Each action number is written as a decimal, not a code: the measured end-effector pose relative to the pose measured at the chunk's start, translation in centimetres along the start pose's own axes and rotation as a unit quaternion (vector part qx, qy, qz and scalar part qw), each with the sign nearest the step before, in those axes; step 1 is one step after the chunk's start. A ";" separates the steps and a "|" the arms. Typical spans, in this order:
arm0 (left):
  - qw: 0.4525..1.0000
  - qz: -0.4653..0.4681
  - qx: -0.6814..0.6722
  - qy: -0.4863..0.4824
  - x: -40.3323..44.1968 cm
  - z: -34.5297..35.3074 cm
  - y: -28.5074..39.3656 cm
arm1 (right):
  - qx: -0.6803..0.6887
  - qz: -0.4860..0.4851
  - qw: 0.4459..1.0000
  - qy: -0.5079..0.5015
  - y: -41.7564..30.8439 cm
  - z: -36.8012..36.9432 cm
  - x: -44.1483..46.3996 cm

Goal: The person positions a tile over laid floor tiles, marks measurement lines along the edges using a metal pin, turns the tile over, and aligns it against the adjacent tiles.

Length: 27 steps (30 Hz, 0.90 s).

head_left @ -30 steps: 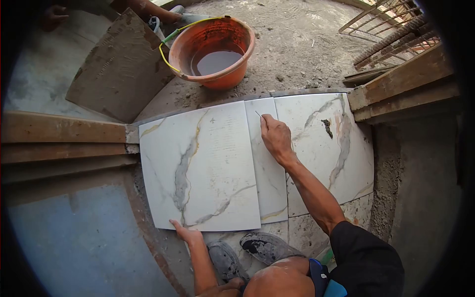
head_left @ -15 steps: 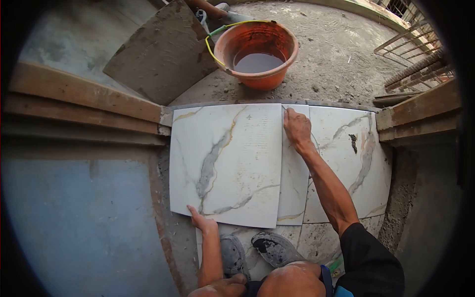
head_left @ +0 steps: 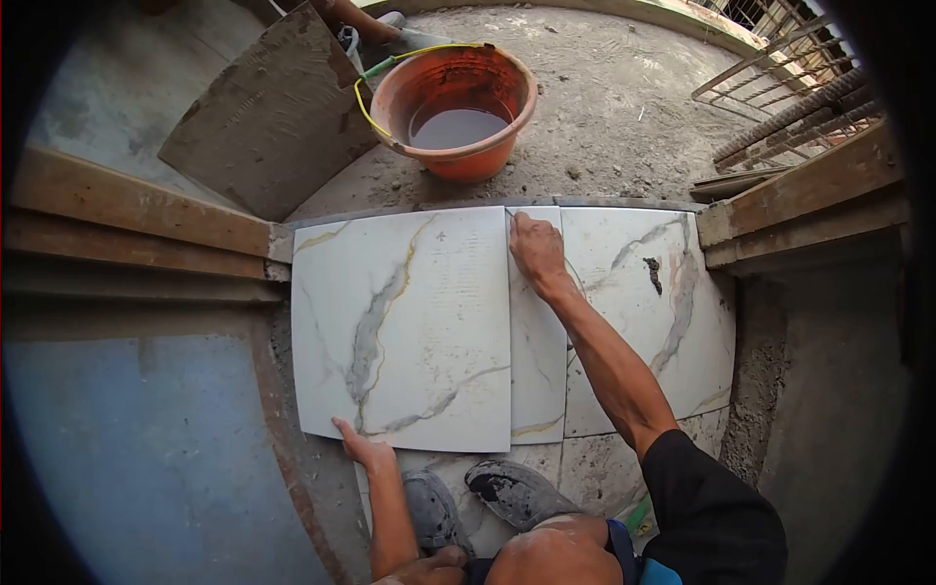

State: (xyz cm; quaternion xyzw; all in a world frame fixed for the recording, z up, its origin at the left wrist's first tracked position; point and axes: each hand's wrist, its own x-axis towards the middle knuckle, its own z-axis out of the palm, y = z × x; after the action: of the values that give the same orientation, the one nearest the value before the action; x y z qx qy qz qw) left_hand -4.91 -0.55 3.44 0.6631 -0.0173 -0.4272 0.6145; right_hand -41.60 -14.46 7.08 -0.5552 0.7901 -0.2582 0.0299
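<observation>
A large white marble-patterned tile [head_left: 429, 322] with grey and gold veins lies over a second white tile [head_left: 536, 361], which shows as a strip along its right side. My left hand [head_left: 367, 448] grips the front edge of the top tile near its left corner, thumb above and fingers hidden below. At the far right corner of that tile, my right hand [head_left: 537, 252] is closed, knuckles up, over the strip of the lower tile. Whatever is in its fingers, if anything, is too small to make out.
Beyond the tiles stands an orange bucket [head_left: 458, 161] of murky water. A mortar-smeared board [head_left: 268, 112] leans left of it, near another person's leg [head_left: 341, 15]. Wooden frame posts [head_left: 146, 210] flank both sides. A laid tile [head_left: 673, 322] at right carries a dark mortar lump [head_left: 652, 276].
The whole view has shifted, so everything appears farther left. Both hands keep about the same places on the tiles.
</observation>
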 end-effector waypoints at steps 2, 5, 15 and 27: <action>0.999 0.014 0.010 0.032 0.4 -0.2 -0.2 | -0.011 -0.008 1.000 -0.008 -0.1 0.1 0.0; 0.999 0.019 0.016 0.023 0.8 -0.6 -0.4 | 0.012 -0.006 1.000 -0.021 0.0 0.0 0.3; 0.999 0.028 0.013 0.007 0.4 -0.1 -0.2 | 0.020 -0.039 0.992 -0.121 -0.3 -2.1 2.5; 0.999 0.032 0.009 0.005 0.4 -0.2 -0.2 | 0.008 -0.072 0.983 -0.167 -1.0 -3.4 -1.8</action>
State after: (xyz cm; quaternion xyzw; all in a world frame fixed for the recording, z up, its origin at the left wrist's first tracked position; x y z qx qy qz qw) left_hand -4.65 -0.56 2.98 0.6694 -0.0389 -0.4043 0.6220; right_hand -41.19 -11.81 10.02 -0.6453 0.7301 -0.1702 0.1472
